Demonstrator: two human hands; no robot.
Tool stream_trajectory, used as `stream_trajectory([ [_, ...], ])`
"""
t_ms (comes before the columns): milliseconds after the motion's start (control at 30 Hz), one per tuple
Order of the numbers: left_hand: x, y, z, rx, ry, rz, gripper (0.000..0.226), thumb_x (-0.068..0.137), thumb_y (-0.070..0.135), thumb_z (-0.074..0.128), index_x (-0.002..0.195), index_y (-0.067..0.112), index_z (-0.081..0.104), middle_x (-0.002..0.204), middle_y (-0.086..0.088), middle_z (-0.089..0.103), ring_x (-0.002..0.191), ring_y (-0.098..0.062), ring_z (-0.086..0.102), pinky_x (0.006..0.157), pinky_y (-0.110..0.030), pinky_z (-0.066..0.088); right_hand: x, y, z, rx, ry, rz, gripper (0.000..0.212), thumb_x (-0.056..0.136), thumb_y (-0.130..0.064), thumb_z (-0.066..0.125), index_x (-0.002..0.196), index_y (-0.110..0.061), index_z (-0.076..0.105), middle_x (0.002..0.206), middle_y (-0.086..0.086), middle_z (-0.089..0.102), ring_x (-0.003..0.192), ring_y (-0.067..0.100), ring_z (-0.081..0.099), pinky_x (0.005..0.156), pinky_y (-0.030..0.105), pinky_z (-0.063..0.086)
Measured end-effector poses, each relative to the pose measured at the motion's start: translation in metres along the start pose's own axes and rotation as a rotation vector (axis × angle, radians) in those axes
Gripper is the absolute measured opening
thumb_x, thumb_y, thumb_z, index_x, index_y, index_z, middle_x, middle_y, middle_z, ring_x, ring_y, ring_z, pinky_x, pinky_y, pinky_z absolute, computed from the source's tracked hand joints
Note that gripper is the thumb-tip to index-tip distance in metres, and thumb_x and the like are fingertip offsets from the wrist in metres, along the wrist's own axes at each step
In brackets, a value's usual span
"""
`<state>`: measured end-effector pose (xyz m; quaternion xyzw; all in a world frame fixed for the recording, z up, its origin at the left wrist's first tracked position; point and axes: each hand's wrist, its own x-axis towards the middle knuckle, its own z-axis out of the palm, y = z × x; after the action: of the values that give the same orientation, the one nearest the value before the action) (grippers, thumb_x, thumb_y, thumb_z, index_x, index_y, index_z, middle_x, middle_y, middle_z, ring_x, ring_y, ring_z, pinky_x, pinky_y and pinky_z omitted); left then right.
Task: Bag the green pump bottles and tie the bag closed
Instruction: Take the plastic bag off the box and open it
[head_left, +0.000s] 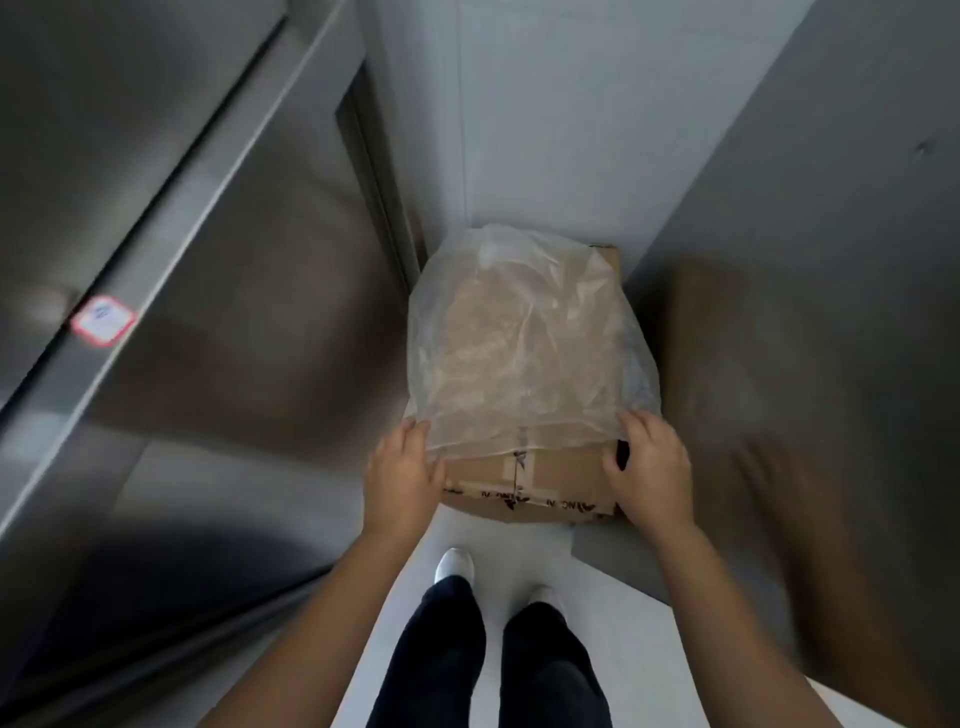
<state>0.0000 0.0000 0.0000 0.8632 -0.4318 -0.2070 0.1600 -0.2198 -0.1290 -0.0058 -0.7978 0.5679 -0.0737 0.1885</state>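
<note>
Looking straight down here at a clear plastic bag (524, 338), draped loose and crinkly over the top of a taped cardboard box (550, 480), covering most of the lid and spilling a bit past the right side. Leaving only the near strip of cardboard uncovered, with printed tape along the front edge and a tape seam up the middle. Can't see into the box at all, taped shut. Can't tell either whether it's resting on something or just being carried, way too blurry underneath.

Got both hands on it, well apart, one per near corner. Left hand (402, 470) clamped on the near left corner, fingers curled up over the bag's hem. Right hand (652, 467) wrapped round the near right corner, thumb on top of the cardboard, fingertips touching the bag's edge. So basically gripping the box and pinning the bag's rim at the same spot, both sides.

Below the box: pale floor (597, 649), dark trousers (447, 649) and white shoes (455, 564). Off to the left, a big brushed-metal panel (182, 234) with a small red-bordered sticker (103, 319) on its edge. Light wall (545, 130) dead ahead, grey wall (831, 182) on the right with a brownish blur low down.
</note>
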Motion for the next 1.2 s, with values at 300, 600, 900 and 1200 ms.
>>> stream_trajectory([
  [300, 0.039, -0.042, 0.038, 0.051, -0.108, -0.03, 0.054, 0.086, 0.026, 0.06, 0.132, 0.005, 0.043, 0.137, -0.016, 0.044, 0.125, -0.031, 0.04, 0.104, -0.042, 0.034, 0.019, 0.018, 0.054, -0.06, 0.045, 0.002, 0.059, 0.065, 0.0, 0.074, 0.121, -0.006, 0.056, 0.132, 0.017, 0.053, 0.124, 0.039, 0.046, 0.1, 0.064, 0.029],
  [600, 0.052, -0.072, 0.054, -0.023, -0.146, -0.152, 0.049, 0.08, 0.016, 0.066, 0.124, 0.003, 0.049, 0.123, -0.019, 0.053, 0.112, -0.035, 0.05, 0.092, -0.042, 0.041, 0.03, 0.027, 0.065, -0.047, 0.197, 0.045, 0.046, 0.066, 0.006, 0.072, 0.11, -0.002, 0.061, 0.126, 0.02, 0.058, 0.115, 0.039, 0.054, 0.097, 0.058, 0.038],
  [900, 0.056, -0.075, 0.063, -0.131, -0.155, -0.225, 0.038, 0.086, 0.019, 0.059, 0.122, 0.008, 0.051, 0.117, -0.015, 0.057, 0.104, -0.031, 0.055, 0.084, -0.04, 0.046, 0.037, 0.016, 0.052, 0.064, 0.26, 0.019, 0.016, 0.075, 0.0, 0.07, 0.09, -0.002, 0.07, 0.107, 0.017, 0.067, 0.097, 0.035, 0.061, 0.081, 0.038, 0.049],
  [1200, 0.049, -0.06, 0.057, -0.258, -0.099, -0.254, 0.037, 0.086, 0.018, 0.06, 0.12, 0.007, 0.051, 0.12, -0.013, 0.054, 0.104, -0.03, 0.057, 0.084, -0.04, 0.048, 0.04, -0.021, 0.007, 0.282, 0.303, 0.075, 0.014, 0.082, -0.001, 0.061, 0.094, -0.004, 0.068, 0.097, 0.011, 0.068, 0.089, 0.026, 0.063, 0.077, 0.027, 0.045],
])
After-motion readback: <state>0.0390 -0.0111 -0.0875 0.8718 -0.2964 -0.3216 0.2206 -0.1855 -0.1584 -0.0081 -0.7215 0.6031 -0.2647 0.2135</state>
